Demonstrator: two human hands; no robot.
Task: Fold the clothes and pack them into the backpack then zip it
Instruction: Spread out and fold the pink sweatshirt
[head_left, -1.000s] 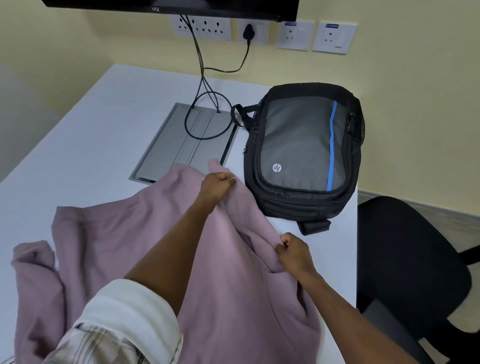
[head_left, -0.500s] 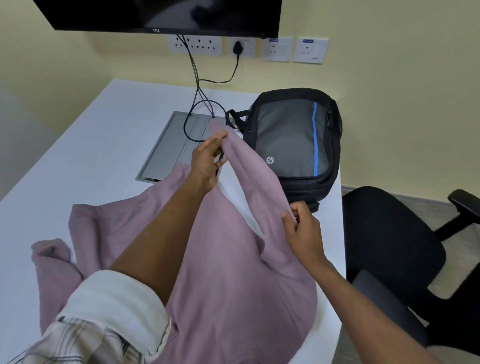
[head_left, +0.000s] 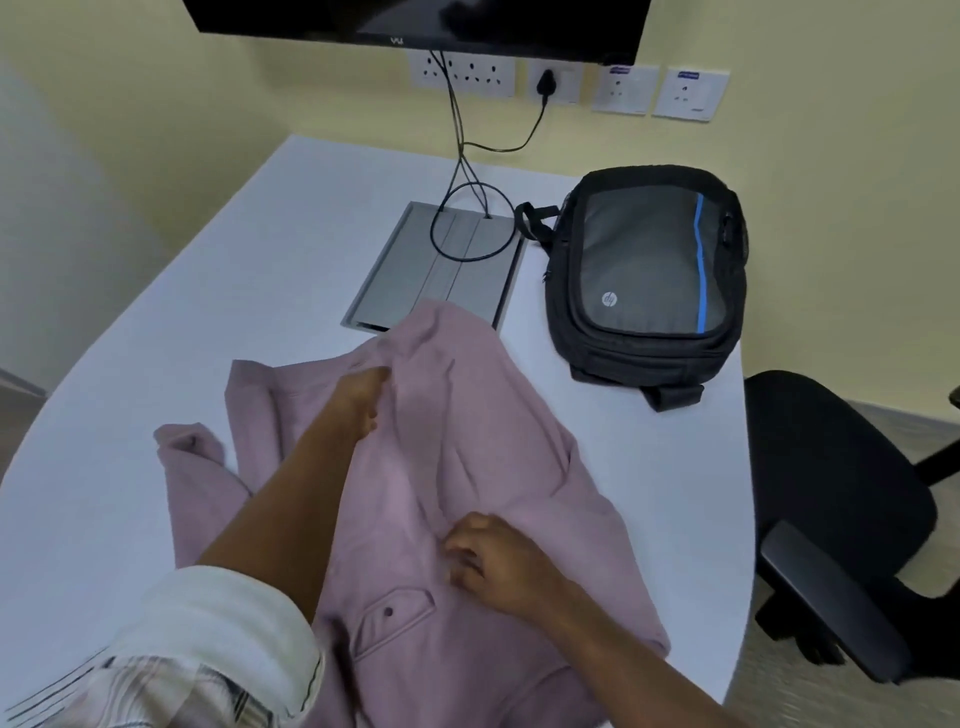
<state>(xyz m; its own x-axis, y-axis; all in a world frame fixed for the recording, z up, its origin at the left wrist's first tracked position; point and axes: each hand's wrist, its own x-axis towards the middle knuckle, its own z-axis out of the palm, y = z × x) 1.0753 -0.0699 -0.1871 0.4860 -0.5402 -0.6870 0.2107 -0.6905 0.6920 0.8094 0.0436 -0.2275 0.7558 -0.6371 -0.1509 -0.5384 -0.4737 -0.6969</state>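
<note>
pink garment (head_left: 467, 467) lies rumpled on the near bench (head_left: 130, 415), backpack (head_left: 649, 270) far right, apparently zipped. left hand (head_left: 363, 395) blurred, fingers unreadable; right hand (head_left: 493, 561) fingers curled, pinching cloth. flatten the panel, square edges before you fold.

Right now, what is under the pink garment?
The pink garment lies on the white table, its far edge overlapping the near corner of the grey floor-box lid. Both hands rest on top; anything else beneath the cloth is covered.
</note>
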